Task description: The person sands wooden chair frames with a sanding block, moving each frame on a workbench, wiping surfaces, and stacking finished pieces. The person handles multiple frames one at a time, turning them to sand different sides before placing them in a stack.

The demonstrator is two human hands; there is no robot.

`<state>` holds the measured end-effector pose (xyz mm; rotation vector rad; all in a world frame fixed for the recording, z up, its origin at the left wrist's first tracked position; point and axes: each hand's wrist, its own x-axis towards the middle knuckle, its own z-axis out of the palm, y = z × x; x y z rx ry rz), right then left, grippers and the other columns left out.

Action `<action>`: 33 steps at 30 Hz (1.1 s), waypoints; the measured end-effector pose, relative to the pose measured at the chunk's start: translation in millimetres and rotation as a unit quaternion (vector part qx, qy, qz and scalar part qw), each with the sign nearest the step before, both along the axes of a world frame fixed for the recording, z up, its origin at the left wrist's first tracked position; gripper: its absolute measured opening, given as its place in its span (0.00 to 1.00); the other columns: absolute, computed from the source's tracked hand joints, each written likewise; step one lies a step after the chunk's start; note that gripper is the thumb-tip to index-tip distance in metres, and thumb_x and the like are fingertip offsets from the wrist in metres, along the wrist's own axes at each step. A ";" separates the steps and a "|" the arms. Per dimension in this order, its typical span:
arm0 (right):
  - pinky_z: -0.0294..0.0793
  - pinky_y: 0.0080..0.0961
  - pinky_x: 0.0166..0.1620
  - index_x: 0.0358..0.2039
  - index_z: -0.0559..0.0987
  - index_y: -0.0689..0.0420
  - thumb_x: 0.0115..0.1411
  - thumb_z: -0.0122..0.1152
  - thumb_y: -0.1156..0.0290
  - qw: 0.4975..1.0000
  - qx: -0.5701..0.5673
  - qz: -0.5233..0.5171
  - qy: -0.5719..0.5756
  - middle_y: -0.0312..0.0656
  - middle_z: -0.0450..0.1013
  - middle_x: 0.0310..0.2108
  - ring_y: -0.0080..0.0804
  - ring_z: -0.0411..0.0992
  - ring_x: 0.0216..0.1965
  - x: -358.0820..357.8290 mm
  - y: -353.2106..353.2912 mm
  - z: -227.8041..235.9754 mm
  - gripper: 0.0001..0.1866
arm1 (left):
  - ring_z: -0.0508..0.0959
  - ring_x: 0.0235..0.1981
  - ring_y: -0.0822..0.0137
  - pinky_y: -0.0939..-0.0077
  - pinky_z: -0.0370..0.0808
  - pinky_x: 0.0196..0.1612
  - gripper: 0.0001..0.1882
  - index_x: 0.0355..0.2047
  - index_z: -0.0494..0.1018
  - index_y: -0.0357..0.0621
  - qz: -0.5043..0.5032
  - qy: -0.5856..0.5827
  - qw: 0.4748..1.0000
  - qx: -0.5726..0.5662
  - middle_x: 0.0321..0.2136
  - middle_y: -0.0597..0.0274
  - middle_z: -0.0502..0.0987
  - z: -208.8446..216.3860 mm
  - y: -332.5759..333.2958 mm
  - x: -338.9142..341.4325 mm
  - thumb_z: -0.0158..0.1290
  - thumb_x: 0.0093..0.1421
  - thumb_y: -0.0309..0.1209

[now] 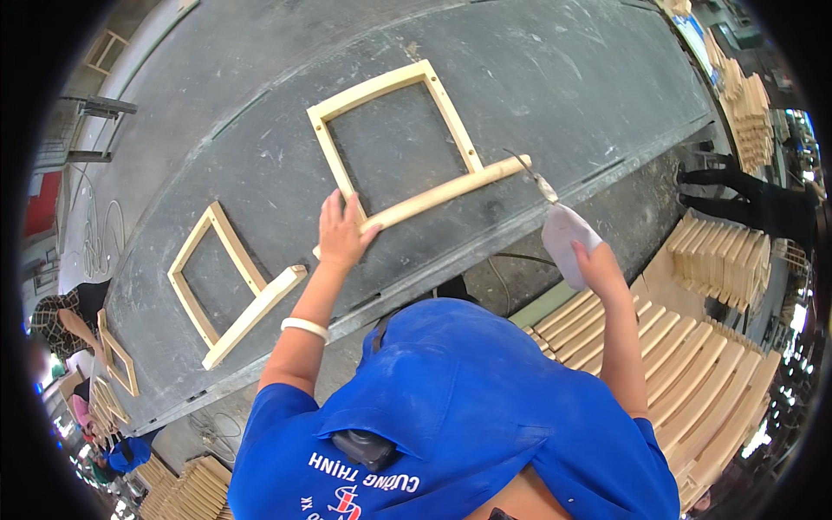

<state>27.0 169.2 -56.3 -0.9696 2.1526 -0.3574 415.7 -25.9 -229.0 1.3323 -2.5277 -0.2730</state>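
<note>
Blue shirt point(451, 390) nearest the camera, at bottom centre, with both forearms reaching forward to a grey table point(555, 95). On the table straight ahead, a pale wooden frame point(368, 89), with a rail point(442, 196) along its near side. Left hand point(341, 230) laid across the rail near its left end, fingers extended; cannot tell if gripping or only resting. Right hand point(598, 264) closed around a whitish pouch point(568, 241), its thin dark tip at the rail's right end. Farther left, a smaller frame point(256, 316); at lower right, curved slats point(685, 364) in rows.
</note>
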 end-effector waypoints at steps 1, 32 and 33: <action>0.73 0.36 0.47 0.52 0.73 0.62 0.60 0.52 0.68 1.000 0.006 -0.010 -0.009 0.54 0.76 0.43 0.42 0.75 0.45 10.9 -14.0 -6.8 0.20 | 0.57 0.61 0.41 0.58 0.61 0.60 0.41 0.59 0.61 0.39 -0.005 -0.048 0.999 0.001 0.62 0.38 0.54 -2.7 -3.2 -6.2 0.58 0.51 0.51; 0.71 0.35 0.51 0.59 0.64 0.63 0.66 0.49 0.66 0.838 -0.270 -0.374 -0.293 0.45 0.70 0.52 0.38 0.72 0.49 -181.4 -126.8 -213.9 0.23 | 0.73 0.47 0.47 0.56 0.73 0.46 0.35 0.64 0.54 0.45 0.205 0.041 0.958 0.197 0.52 0.46 0.68 -9.6 -20.5 -29.2 0.48 0.55 0.34; 0.70 0.37 0.52 0.58 0.64 0.63 0.65 0.48 0.68 0.911 -0.241 -0.306 -0.135 0.48 0.69 0.52 0.43 0.70 0.51 -189.9 -142.8 -224.8 0.23 | 0.74 0.46 0.47 0.56 0.73 0.45 0.35 0.64 0.54 0.45 0.207 0.036 0.958 0.193 0.50 0.46 0.70 -9.3 -20.8 -30.6 0.48 0.55 0.34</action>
